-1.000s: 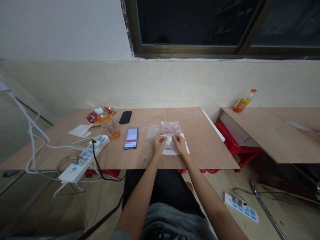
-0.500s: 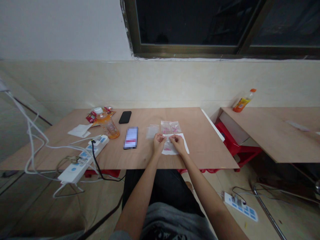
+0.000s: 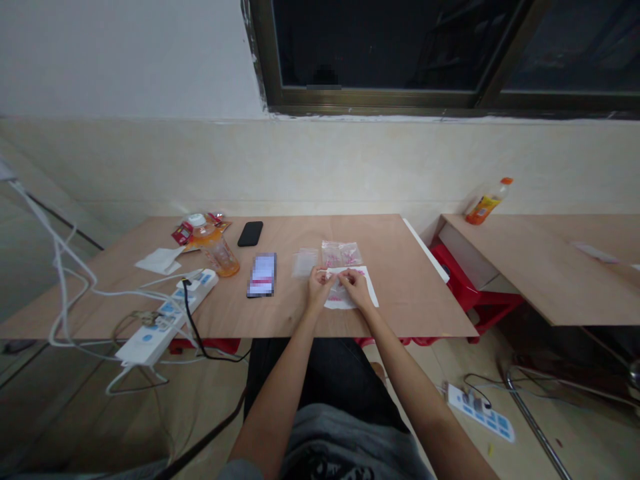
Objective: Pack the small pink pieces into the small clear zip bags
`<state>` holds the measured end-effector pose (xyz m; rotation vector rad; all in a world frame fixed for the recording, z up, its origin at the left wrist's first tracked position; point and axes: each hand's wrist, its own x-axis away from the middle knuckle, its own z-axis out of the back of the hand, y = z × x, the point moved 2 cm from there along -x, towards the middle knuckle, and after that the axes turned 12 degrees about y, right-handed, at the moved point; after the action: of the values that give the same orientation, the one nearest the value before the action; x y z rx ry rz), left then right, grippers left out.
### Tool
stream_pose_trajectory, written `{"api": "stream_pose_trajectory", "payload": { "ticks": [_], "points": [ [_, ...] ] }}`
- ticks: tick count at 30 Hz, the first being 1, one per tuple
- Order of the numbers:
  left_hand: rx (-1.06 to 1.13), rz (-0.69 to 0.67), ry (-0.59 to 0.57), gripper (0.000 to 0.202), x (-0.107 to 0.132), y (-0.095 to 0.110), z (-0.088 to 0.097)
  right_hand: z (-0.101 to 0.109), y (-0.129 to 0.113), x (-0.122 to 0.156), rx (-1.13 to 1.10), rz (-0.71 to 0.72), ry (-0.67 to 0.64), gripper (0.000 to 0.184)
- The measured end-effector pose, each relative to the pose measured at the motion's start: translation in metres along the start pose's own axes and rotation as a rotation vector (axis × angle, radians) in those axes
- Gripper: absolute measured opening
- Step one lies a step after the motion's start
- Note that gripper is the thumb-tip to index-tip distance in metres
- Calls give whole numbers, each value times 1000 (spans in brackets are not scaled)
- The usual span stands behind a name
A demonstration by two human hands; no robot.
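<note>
- At the far left of the wooden table (image 3: 400, 303), a white power strip (image 3: 165, 317) lies angled toward you, with a black cable plugged into it. A white paper napkin (image 3: 160, 262) lies just beyond it.
- Further along stand a clear cup (image 3: 220, 259) holding orange liquid and, behind it, a few red snack packets (image 3: 183, 235).
- Near the middle lie a black smartphone (image 3: 250, 233) and, closer to you, a second phone (image 3: 261, 275) with a pixelated, lit screen.
- Next is a flat, clear plastic bag (image 3: 305, 263), and just right of it a clear bag of pink pieces (image 3: 341, 253).
- Your left hand (image 3: 319, 290) and right hand (image 3: 357, 288) meet at the table's centre, both clenched in a fingertip pinch on a small clear bag (image 3: 337, 290). The view is small and dim, so the bag's exact edge in your grip is hard to tell.
- The small clear bag sits above a white paper sheet (image 3: 365, 297) with pink marks. For a clean hold, keep your pinch on the bag's edge and your wrists low.
- Far right, a red stool (image 3: 463, 283) stands below a second table, where an orange-labelled bottle (image 3: 487, 202) stands against the wall.
</note>
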<state>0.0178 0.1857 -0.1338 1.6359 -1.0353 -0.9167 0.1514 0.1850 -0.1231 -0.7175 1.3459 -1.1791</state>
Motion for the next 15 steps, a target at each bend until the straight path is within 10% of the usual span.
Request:
{"api": "stream_pose_trajectory", "payload": {
  "ticks": [15],
  "points": [
    [-27,-36,-10,50,1,-2,2,1,6,0,63,37,-17,30]
  ]
}}
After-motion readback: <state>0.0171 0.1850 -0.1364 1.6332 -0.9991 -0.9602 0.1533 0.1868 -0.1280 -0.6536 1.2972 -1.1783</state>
